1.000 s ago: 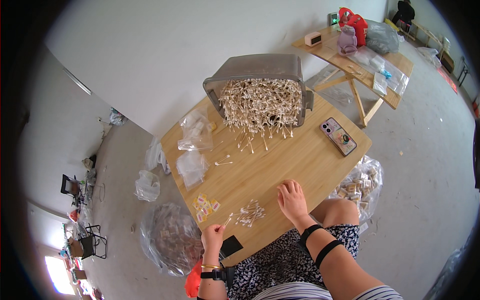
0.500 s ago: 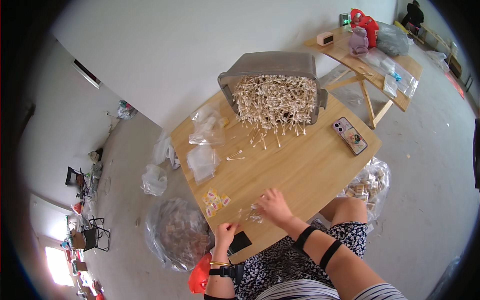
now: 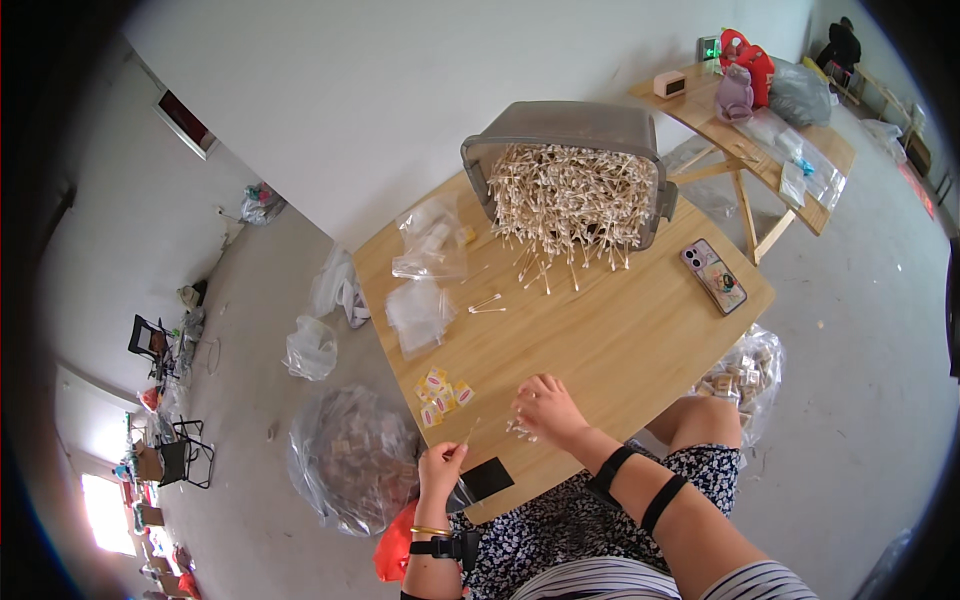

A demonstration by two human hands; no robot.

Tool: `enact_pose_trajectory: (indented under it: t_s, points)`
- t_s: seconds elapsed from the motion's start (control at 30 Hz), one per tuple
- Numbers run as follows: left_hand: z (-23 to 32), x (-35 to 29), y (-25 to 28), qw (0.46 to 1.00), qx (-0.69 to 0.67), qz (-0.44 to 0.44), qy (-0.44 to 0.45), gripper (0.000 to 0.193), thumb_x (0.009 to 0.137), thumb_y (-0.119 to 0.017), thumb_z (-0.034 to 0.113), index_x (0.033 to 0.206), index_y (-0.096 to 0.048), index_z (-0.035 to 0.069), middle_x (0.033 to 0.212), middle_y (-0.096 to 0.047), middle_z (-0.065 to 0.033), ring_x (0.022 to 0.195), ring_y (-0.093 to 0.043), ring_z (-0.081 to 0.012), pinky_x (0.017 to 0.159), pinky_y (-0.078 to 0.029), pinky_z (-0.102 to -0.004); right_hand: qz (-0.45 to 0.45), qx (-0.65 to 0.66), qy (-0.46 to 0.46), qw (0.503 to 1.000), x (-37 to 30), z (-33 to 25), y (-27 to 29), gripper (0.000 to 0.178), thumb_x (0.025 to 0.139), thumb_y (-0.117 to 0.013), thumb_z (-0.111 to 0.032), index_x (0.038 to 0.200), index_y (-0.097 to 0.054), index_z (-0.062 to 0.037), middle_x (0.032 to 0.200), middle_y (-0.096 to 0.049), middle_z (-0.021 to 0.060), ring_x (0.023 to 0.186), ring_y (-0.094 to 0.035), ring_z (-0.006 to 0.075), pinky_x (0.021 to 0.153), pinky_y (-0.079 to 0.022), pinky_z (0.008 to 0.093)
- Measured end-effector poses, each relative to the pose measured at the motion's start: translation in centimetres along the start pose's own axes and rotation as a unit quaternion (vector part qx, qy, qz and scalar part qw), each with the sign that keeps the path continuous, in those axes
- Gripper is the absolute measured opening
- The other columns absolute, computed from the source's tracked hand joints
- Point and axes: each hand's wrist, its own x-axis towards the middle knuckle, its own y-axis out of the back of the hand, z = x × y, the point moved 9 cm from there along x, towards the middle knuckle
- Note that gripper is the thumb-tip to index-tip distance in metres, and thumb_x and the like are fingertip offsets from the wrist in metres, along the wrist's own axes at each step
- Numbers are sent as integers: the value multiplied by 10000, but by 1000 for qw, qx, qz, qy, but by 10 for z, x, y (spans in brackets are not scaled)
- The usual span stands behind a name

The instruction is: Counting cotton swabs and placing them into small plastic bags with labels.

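My left hand (image 3: 440, 470) is near the table's front left edge, its fingers pinched on a thin stick that looks like a cotton swab (image 3: 472, 430). To the right, my right hand (image 3: 547, 408) is curled low over the wood, with a small bunch of cotton swabs (image 3: 521, 431) showing below its fingers. How firmly it grips them is partly hidden. A grey plastic bin (image 3: 560, 122) lies on its side at the back, its heap of cotton swabs (image 3: 575, 200) spilling out. Small yellow-and-white labels (image 3: 440, 395) lie beyond my left hand.
Clear plastic bags (image 3: 420, 315) lie on the table's left, near a few loose swabs (image 3: 488, 304). A phone (image 3: 714, 277) rests at the right. By my left wrist is a black rectangle (image 3: 487, 479). Filled plastic sacks (image 3: 350, 460) flank the table; another table (image 3: 720, 130) stands behind.
The view has shifted slightly, moving the table rightward in the picture. My left hand has drawn a little away from my right. My right hand stays over the swabs, fingers more curled.
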Motion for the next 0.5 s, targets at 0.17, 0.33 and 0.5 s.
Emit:
enact_pose_trajectory:
  t_s: [0.17,0.33,0.5]
  points:
    - [56,10,-22,994,-61,-33,-79,232,871,-754,255,898,-745,25,712,-706,-94,602,-639,-182,587,-494,-329,101,24,-85,991,-24,44,57,183,790,-693,-84,966,-706,-132,1104,-595,84,1111,-523,305,962,-433,439]
    - [110,30,-56,981,-35,22,-187,177,842,-784,213,823,-730,45,753,-654,-36,663,-605,-155,630,-478,-313,146,-48,-161,975,-56,77,86,214,801,-650,-51,1000,-677,-124,1099,-587,92,1100,-534,318,978,-432,442]
    - [135,32,-72,975,116,13,-189,477,734,-864,266,1128,-661,89,1157,-614,-90,1071,-565,-254,913,-437,-430,147,-91,-126,977,-66,73,93,254,808,-654,-76,1057,-640,-120,1114,-586,81,1131,-534,306,1013,-428,439]
